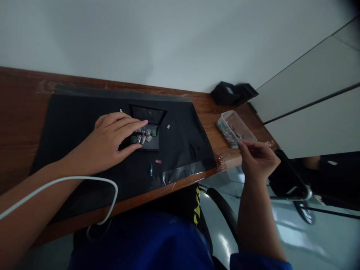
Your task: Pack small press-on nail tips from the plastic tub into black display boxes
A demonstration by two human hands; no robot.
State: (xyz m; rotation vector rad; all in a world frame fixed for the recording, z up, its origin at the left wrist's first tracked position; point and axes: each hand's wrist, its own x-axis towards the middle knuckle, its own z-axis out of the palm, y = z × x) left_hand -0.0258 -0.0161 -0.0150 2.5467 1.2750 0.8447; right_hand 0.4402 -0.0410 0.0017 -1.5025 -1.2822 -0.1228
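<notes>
A small black case lies on the dark mat with its lid raised. Inside it are several decorated press-on nails, green, silver and pale. My left hand reaches over the case's left side, its fingers stretched out and the thumb apart at the near edge. My right hand hovers by a clear plastic tub of many nails, thumb and index finger pinched together. Whatever is between those fingertips is too small to make out.
Loose on the mat lie a dark blue nail, a pink nail and a pale one. Black containers stand against the wall. A white cable crosses my left forearm. Another person's dark clothing shows at the right.
</notes>
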